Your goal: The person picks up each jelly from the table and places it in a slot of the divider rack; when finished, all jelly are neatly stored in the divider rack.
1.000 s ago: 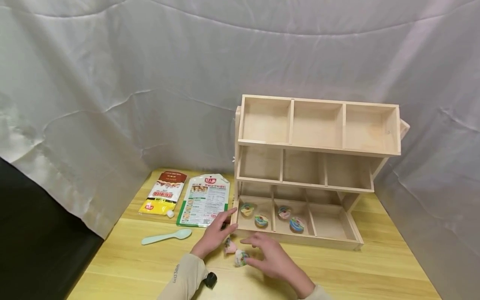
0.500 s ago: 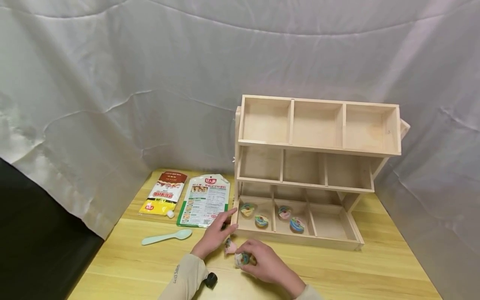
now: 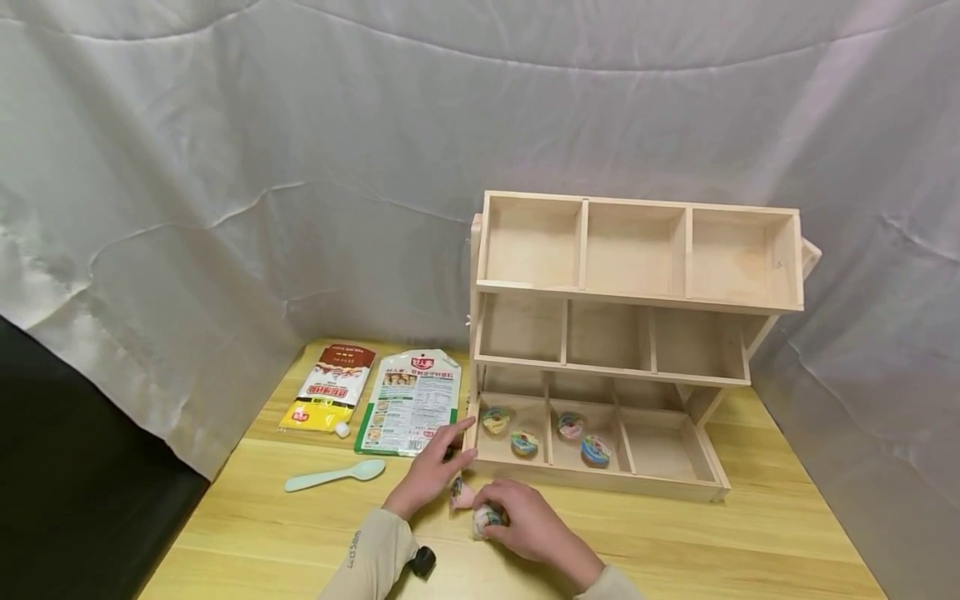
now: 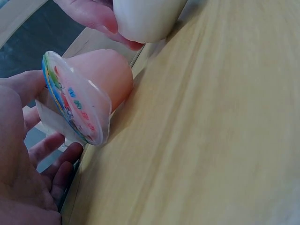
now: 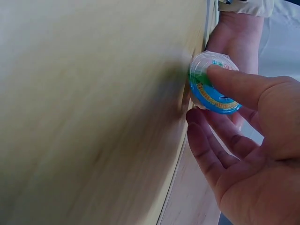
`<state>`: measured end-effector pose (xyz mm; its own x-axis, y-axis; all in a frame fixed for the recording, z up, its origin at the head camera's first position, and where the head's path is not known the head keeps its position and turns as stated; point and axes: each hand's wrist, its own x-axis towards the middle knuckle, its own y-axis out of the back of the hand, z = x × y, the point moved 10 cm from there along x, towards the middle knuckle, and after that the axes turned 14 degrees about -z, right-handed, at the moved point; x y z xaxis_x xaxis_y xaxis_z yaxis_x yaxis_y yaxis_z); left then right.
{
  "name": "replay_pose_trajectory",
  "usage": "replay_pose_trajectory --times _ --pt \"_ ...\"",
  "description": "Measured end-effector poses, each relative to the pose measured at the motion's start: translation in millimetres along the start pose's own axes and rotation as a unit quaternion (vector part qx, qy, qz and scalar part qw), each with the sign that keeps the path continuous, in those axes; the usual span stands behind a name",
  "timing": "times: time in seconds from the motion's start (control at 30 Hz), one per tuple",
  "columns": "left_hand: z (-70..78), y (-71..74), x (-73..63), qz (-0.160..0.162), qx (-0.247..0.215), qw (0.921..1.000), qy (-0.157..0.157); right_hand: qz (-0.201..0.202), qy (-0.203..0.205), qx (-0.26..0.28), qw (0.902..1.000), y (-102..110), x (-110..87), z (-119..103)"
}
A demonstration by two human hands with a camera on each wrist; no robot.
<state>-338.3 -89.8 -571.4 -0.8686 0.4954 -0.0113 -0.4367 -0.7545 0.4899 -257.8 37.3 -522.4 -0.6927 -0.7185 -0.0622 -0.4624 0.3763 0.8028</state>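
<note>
My right hand [image 3: 528,521] pinches a white jelly cup [image 3: 484,522] low over the table. In the right wrist view, the thumb lies across the printed lid of this jelly cup [image 5: 213,89]. My left hand [image 3: 431,471] rests by the front left corner of the three-tier wooden organizer [image 3: 600,477], fingers extended and holding nothing. Just beside that hand, a pink jelly cup [image 3: 462,496] lies on its side. The left wrist view shows the pink cup [image 4: 105,75] close to the left fingers, with its lid toward the palm.
Several jelly cups [image 3: 596,451] sit in the left and middle compartments of the bottom tier. On the left lie a brown, white and yellow pouch [image 3: 330,387], a green-edged packet [image 3: 411,404] and a pale green spoon [image 3: 333,475]. A grey curtain [image 3: 375,167] hangs behind.
My right hand has moved slightly left and down, and its fingers have taken hold of the white jelly cup. The left hand has stayed in place.
</note>
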Motion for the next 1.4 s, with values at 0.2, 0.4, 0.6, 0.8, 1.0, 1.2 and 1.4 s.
replay_pose_trajectory --times 0.2,0.4,0.6,0.8,1.0,1.2,1.4 --pt "-0.3 -0.1 0.6 0.001 0.000 1.0000 -0.002 -0.004 -0.012 0.019 0.9997 1 -1.4 7" --pt "-0.7 -0.1 0.0 0.004 -0.003 1.0000 0.000 -0.002 -0.029 0.031 0.9991 4 -3.9 12" --pt "-1.7 0.8 -1.4 0.007 0.001 1.0000 0.005 0.012 -0.025 0.036 0.9990 9 -4.6 13" --pt "-1.0 2.7 -1.2 0.010 0.003 0.9999 0.011 0.025 -0.027 0.034 0.9987 14 -4.7 15" --pt "-0.1 2.1 -1.2 0.008 0.000 0.9999 0.014 0.036 -0.024 0.032 0.9985 18 -6.5 14" --pt "0.1 0.5 -0.8 0.006 -0.002 0.9999 0.013 0.051 -0.013 0.029 0.9982 20 -8.1 13" --pt "0.0 -0.1 -0.2 0.006 -0.002 0.9999 0.011 0.053 -0.015 0.039 0.9977 21 -9.0 14"
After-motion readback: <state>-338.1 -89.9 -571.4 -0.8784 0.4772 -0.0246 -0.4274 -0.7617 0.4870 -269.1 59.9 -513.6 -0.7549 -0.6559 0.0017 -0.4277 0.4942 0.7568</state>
